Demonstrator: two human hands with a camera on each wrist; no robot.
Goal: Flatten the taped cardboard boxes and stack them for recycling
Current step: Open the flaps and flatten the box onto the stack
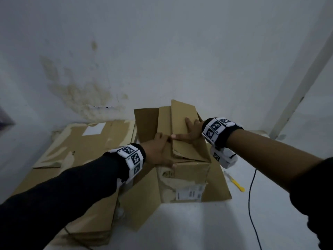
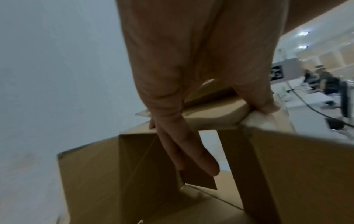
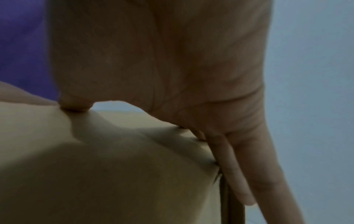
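A brown cardboard box [image 1: 183, 177] with torn labels stands on the floor, its top flaps loose and partly folded in. My left hand [image 1: 158, 150] lies on the box's near left top, with the thumb at the front edge. In the left wrist view its straight fingers [image 2: 201, 159] reach down into the open box [image 2: 114, 174] while the thumb [image 2: 264, 104] presses a flap corner. My right hand [image 1: 191, 131] lies flat on the raised top flap [image 1: 182, 123]. In the right wrist view its thumb [image 3: 74, 104] presses the flap [image 3: 114, 166] and the fingers [image 3: 249, 174] hang past the edge.
Flattened cardboard [image 1: 81, 150] lies stacked to the left along the stained wall [image 1: 81, 91]. More flat cardboard [image 1: 221, 179] lies under the box. A yellow utility knife [image 1: 237, 185] and a black cable [image 1: 251, 195] lie on the white floor to the right.
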